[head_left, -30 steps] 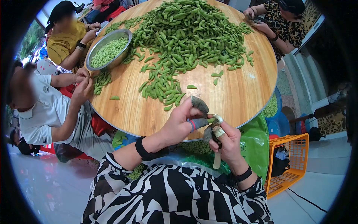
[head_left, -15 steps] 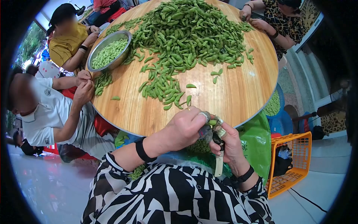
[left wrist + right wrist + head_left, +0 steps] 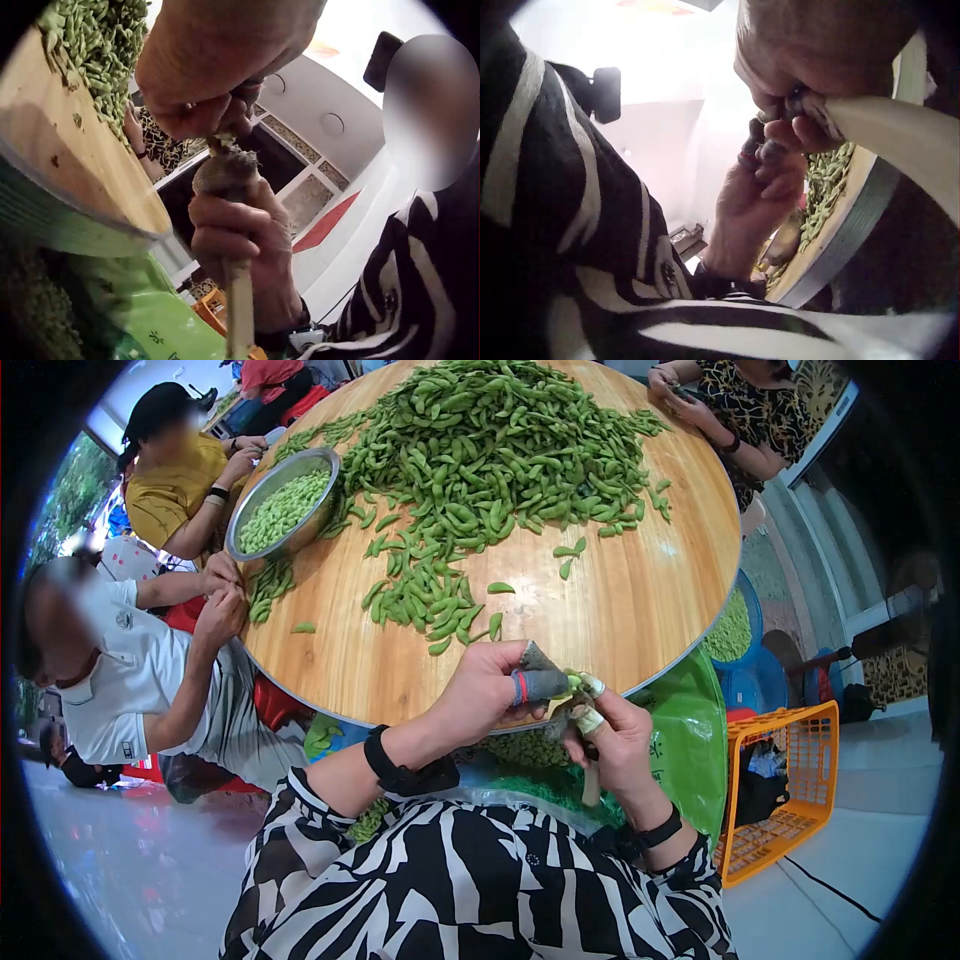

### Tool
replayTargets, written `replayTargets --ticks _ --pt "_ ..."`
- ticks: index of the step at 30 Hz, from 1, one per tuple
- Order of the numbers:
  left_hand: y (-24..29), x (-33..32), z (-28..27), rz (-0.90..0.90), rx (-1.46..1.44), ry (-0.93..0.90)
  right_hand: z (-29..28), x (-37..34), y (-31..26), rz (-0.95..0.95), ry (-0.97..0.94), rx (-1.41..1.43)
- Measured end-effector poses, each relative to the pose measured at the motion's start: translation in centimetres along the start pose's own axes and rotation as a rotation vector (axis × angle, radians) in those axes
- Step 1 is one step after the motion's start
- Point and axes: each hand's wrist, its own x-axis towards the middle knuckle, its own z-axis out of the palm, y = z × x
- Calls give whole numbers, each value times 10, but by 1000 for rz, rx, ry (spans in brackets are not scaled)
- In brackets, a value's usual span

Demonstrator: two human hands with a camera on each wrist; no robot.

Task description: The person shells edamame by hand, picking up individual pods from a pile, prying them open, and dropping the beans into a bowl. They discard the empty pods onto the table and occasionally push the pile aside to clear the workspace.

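Note:
Just past the near edge of the round table, my left hand (image 3: 480, 685) pinches a small green bean pod (image 3: 573, 681) between thumb and finger. Dark grey cloth sleeves (image 3: 543, 683) cover its thumb and a finger, one with a red and blue band. Close against it, my right hand (image 3: 625, 740) grips a tool by a pale flat handle (image 3: 240, 307) that sticks out below the fist. Its working end is hidden by fingers. Light wraps (image 3: 590, 718) cover some right fingertips. Both hands meet at the pod in the right wrist view too.
A big heap of green pods (image 3: 500, 450) covers the wooden table (image 3: 620, 590), with loose pods trailing toward me. A metal bowl (image 3: 325, 464) of shelled beans stands at left. An orange crate (image 3: 790, 830) and blue tub (image 3: 748, 610) are at right. Other people sit around.
Half a second ago my left hand was turned over, knuckles up, against the right fingers. Now it has rolled back and lies slightly left, thumb uppermost. My right hand keeps its grip on the handle.

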Motion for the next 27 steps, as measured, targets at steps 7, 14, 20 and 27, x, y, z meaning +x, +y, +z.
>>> replayTargets --ticks 7,14,20,27 --pt "-3 5 10 -269 -242 -57 -6 13 -11 -257 132 -455" --pt "-12 5 10 -256 -164 42 -8 20 -16 -388 -15 -791" --pt "-13 -6 8 -259 -31 52 -7 18 -13 -452 -22 -963" --pt "27 -61 -54 303 1036 107 -16 15 -6 -363 -387 -900"
